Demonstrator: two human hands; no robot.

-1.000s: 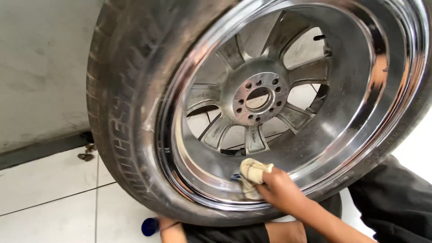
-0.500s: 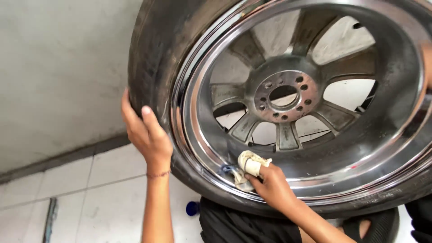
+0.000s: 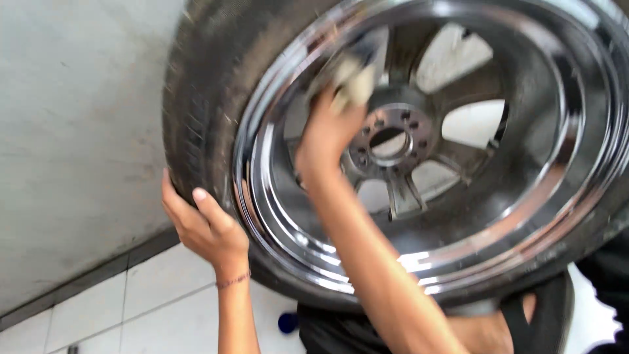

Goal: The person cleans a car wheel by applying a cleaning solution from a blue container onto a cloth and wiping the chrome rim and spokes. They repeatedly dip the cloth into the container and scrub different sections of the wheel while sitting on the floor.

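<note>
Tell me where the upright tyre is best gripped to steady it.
On the tread of the tyre, from its outer left side, where the left hand already cups it. The rubber is broad and ribbed, the chrome rim looks slick, and the right hand with its cloth is busy on the spokes.

Tyre workshop: wheel (image 3: 426, 151), tiled floor (image 3: 151, 295), bare wall (image 3: 72, 131).

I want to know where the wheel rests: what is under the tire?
Below the tire show white floor tiles, a small blue round object and dark cloth. The right forearm covers part of that spot, so what bears the tire is hidden.
</note>
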